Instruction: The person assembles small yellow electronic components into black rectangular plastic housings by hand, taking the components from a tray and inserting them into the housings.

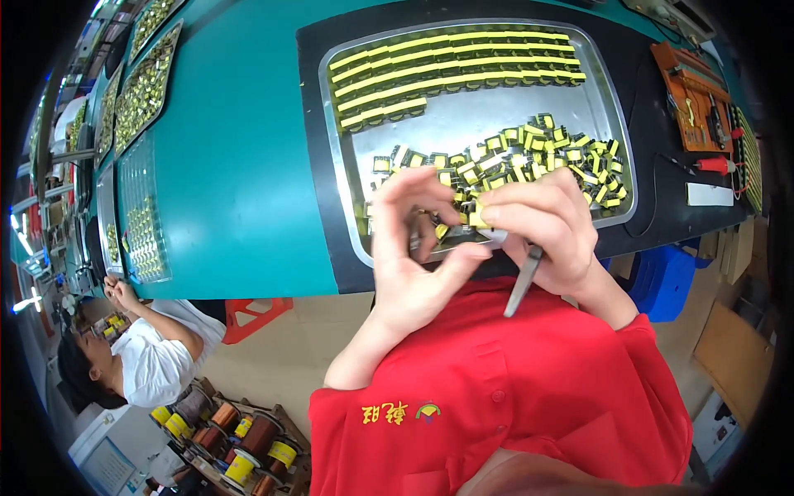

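My right hand [550, 223] pinches a small yellow-and-black coil component [477, 217] between thumb and fingertips. A grey metal tool [523, 283], flat like tweezers, is also held in it and points down toward my chest. Facing it, my left hand [407, 264] has its fingers curved and its thumb stretched apart; I see nothing gripped there. Both hands hover over the near edge of a metal tray [480, 103]. Inside the tray, a loose heap of the same components [538, 153] lies nearest my hands. Neat rows of components [459, 62] fill the far side.
The tray rests on a black mat [318, 165] over a green table [240, 149]. An orange tool holder [691, 95], a red-handled tool [715, 166] and a blue stool [666, 285] are at right. At left, a co-worker [157, 351] sits near more filled trays [147, 87]; wire spools [248, 442] stand below.
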A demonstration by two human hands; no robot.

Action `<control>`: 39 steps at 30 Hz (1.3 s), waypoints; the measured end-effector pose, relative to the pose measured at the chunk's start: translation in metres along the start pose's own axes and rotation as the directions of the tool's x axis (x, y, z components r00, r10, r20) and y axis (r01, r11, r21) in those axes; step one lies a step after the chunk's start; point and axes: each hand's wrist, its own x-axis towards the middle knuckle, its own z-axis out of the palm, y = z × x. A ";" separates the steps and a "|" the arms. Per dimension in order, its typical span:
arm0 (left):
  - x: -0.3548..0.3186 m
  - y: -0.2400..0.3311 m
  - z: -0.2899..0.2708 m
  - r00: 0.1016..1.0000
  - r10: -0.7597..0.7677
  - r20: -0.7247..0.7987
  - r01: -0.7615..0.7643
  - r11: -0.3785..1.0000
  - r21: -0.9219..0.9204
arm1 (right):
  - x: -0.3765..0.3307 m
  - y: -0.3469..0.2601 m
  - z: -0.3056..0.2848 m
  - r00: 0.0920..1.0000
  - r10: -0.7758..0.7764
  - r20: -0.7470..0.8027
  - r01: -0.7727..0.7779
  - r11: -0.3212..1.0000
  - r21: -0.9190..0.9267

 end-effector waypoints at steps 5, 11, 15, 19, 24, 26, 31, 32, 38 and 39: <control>0.004 -0.001 0.005 0.997 -0.026 0.079 0.028 0.999 -0.016 | -0.002 -0.002 0.011 0.992 -0.006 -0.130 0.004 1.000 -0.017; 0.000 0.000 0.006 0.991 0.073 0.108 -0.072 0.997 -0.021 | -0.010 0.004 0.011 0.988 -0.055 -0.147 0.042 0.995 -0.092; -0.002 -0.002 0.008 0.973 0.207 0.105 -0.210 0.978 0.016 | -0.012 0.005 0.011 0.983 -0.133 -0.126 0.119 0.986 -0.117; -0.002 -0.001 0.007 0.974 0.208 0.088 -0.211 0.977 0.021 | -0.012 0.002 0.016 0.984 -0.110 -0.141 0.093 0.988 -0.123; -0.003 -0.002 0.004 0.988 0.146 0.056 -0.149 0.987 0.059 | -0.012 0.002 0.017 0.990 -0.099 -0.099 0.087 0.989 -0.119; -0.002 -0.004 0.005 0.990 0.132 0.042 -0.134 0.989 0.057 | -0.011 0.002 0.017 0.991 -0.105 -0.083 0.095 0.988 -0.125; 0.001 -0.008 0.000 0.983 0.160 0.089 -0.174 0.966 0.189 | -0.006 0.002 0.020 0.992 -0.089 -0.089 0.080 0.992 -0.097; 0.002 -0.007 0.001 0.989 0.134 0.066 -0.142 0.980 0.141 | -0.006 0.001 0.021 0.994 -0.078 -0.081 0.071 0.994 -0.085; -0.002 -0.008 -0.002 1.000 -0.012 0.018 0.013 0.999 -0.035 | -0.004 -0.001 0.021 0.997 -0.064 -0.038 0.062 0.997 -0.042; -0.005 -0.007 -0.003 0.999 -0.049 -0.021 0.048 0.997 -0.061 | -0.004 -0.002 0.020 0.999 -0.027 -0.031 0.027 1.000 0.006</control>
